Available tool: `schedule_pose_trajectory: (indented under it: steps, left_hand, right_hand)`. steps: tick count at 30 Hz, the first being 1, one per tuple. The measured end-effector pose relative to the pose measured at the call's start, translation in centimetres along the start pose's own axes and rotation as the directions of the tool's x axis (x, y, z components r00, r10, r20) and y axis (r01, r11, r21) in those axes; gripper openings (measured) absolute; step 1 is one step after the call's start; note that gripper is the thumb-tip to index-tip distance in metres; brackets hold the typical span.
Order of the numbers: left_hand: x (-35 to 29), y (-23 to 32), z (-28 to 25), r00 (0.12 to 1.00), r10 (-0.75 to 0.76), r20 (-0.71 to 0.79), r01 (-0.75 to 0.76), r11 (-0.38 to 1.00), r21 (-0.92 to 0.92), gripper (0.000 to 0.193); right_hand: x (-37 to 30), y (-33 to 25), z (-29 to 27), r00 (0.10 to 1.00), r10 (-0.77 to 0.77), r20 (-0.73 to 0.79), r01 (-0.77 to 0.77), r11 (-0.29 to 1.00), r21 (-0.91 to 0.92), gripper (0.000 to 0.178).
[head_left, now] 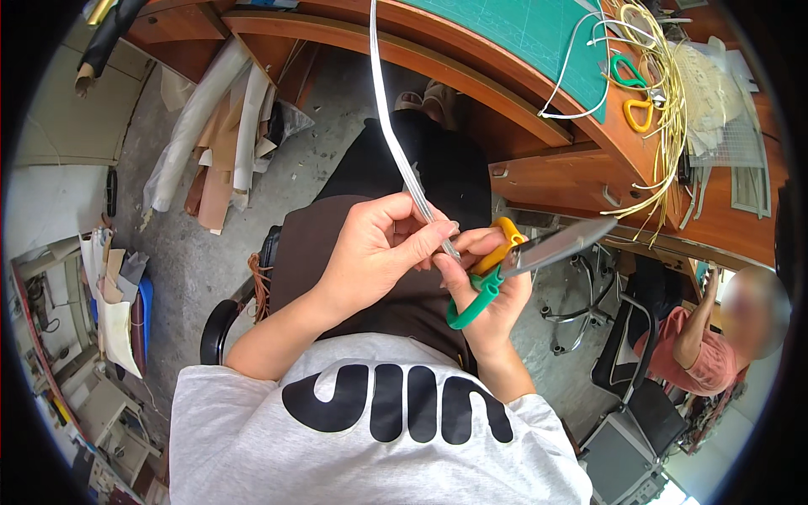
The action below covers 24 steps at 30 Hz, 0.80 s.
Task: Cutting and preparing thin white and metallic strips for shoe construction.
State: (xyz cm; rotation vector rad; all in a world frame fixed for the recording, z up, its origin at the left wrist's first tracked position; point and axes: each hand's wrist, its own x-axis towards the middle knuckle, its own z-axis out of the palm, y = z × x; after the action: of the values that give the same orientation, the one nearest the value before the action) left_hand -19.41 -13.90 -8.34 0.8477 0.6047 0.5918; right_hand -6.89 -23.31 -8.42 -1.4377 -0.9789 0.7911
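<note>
A long bundle of white cords runs down from the desk edge into my two hands. My left hand is closed on it near its lower end, thumb pressed against the fingers. My right hand keeps hold of a pair of scissors with one yellow and one green handle loop. The scissor blades point up and right, away from the cords. Right thumb and fingertips meet close to the cords' lower tip; whether they grip it too is hard to make out.
Ahead stands a wooden desk with a green cutting mat. Yellow cords, a white cord loop and another scissors lie at its right. Rolls of sheet material lean at the left. A person sits at the right.
</note>
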Motion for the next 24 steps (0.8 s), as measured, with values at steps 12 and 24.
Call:
schedule_pose_trajectory:
  steps: [12,24]
  left_hand:
    - [-0.1,0.5,0.2,0.998,0.009,0.067,-0.005,0.998,-0.058,0.011]
    - [0.6,3.1,-2.0,0.992,0.068,-0.103,-0.056,0.992,0.114,0.024]
  right_hand:
    - [0.5,-1.7,-0.6,0.991,0.13,0.033,-0.131,0.991,0.018,0.018]
    - [-2.3,1.4,-2.4,0.783,0.292,0.549,-0.443,0.882,0.163,0.057]
